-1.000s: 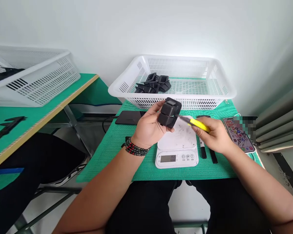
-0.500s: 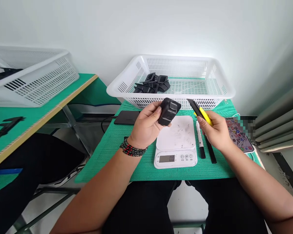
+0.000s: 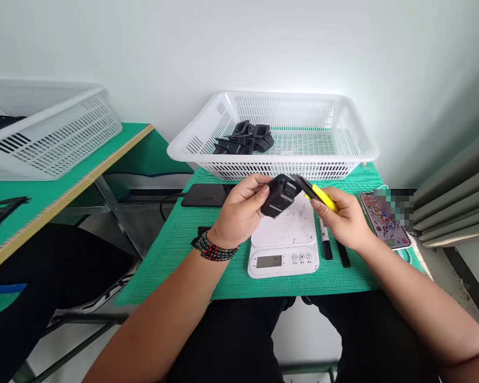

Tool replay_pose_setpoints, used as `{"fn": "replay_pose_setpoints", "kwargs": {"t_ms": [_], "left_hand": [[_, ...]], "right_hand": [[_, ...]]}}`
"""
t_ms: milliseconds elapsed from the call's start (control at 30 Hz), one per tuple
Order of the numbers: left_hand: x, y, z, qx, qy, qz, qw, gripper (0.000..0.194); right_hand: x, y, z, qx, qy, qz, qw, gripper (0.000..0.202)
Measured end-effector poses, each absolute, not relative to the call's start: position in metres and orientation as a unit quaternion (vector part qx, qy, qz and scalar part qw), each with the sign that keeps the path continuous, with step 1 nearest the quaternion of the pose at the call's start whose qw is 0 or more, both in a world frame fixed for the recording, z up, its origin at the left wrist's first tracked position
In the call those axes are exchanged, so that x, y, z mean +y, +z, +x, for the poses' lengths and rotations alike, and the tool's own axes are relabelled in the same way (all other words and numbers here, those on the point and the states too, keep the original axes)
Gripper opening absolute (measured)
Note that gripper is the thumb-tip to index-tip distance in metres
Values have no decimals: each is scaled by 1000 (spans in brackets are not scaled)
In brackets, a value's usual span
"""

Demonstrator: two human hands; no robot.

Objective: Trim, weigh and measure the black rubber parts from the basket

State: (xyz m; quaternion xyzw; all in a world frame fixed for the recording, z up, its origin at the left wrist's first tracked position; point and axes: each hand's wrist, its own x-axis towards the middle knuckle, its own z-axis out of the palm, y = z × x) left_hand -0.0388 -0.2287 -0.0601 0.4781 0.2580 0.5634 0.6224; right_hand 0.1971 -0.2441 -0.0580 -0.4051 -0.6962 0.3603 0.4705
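Observation:
My left hand (image 3: 243, 207) grips a black molded plastic part (image 3: 278, 198) between thumb and fingers, tilted above the white digital scale (image 3: 283, 234). The scale's display reads 0.0, and small dark shavings lie on its plate. In my right hand (image 3: 341, 218) is a yellow and black utility knife (image 3: 323, 197), its blade end at the part's upper right edge. Whether the blade touches the part I cannot tell. Under the right hand lie a white marker (image 3: 325, 242) with a black cap and a black strip (image 3: 343, 255).
Behind the scale stands a white plastic basket (image 3: 271, 158) with several black parts (image 3: 247, 138) at its left. A phone (image 3: 385, 221) lies at the right, a flat black device (image 3: 205, 195) at the left. On the neighboring table are another basket (image 3: 64, 141) and black calipers (image 3: 3, 210).
My right hand has brought the knife left and down to the black part. The left hand has turned the part and moved it slightly right. The whole view has shifted a little.

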Motion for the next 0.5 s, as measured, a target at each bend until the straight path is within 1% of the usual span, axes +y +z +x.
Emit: {"fn": "replay_pose_setpoints", "kwargs": {"t_ms": [67,167,267,367,500], "left_hand": [[-228,-58,-40,248,561,468,636,25],[-227,-55,-43,244,540,456,664,17],[-225,-53,-46,253,521,452,678,17],[-221,-52,-51,263,515,433,691,19],[-214,-49,-60,278,489,426,709,13]], "right_hand": [[-246,-57,196,-711,347,-401,461,25],[-245,-59,195,-702,324,-440,456,28],[-242,-61,197,-691,333,-449,459,30],[-242,-59,200,-710,337,-415,459,26],[-246,-56,200,-765,323,-363,424,20]]}}
